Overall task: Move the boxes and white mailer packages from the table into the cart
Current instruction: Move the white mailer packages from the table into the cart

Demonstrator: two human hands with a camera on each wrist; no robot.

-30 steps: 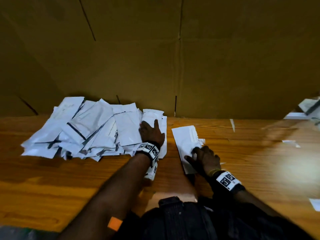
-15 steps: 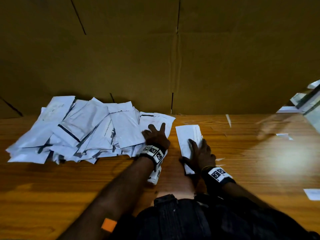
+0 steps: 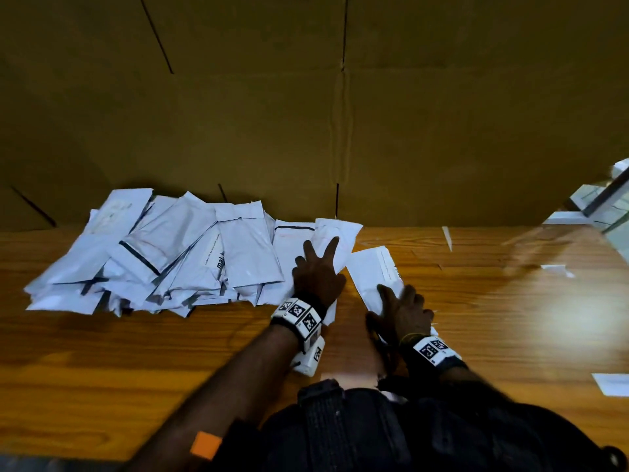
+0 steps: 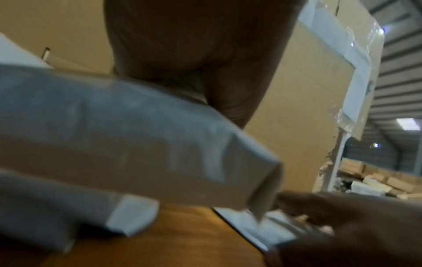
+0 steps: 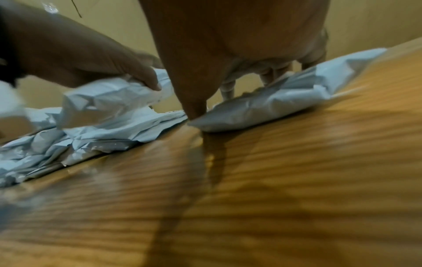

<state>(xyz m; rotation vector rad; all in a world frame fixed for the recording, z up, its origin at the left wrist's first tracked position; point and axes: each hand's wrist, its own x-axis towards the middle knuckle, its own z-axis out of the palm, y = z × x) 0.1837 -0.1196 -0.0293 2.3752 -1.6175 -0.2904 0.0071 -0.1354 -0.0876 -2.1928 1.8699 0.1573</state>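
Crinkly white plastic mailers [image 3: 163, 257] sit in a floppy heap on the glossy wood-grain table [image 3: 136, 362], up against a flat cardboard wall [image 3: 340, 114]. Left hand [image 3: 318, 275] presses spread fingers onto the heap's right edge. Right hand [image 3: 403, 313] lies on one separate flat mailer [image 3: 371, 274] — thumb at its corner, whether it's pinching I can't tell.
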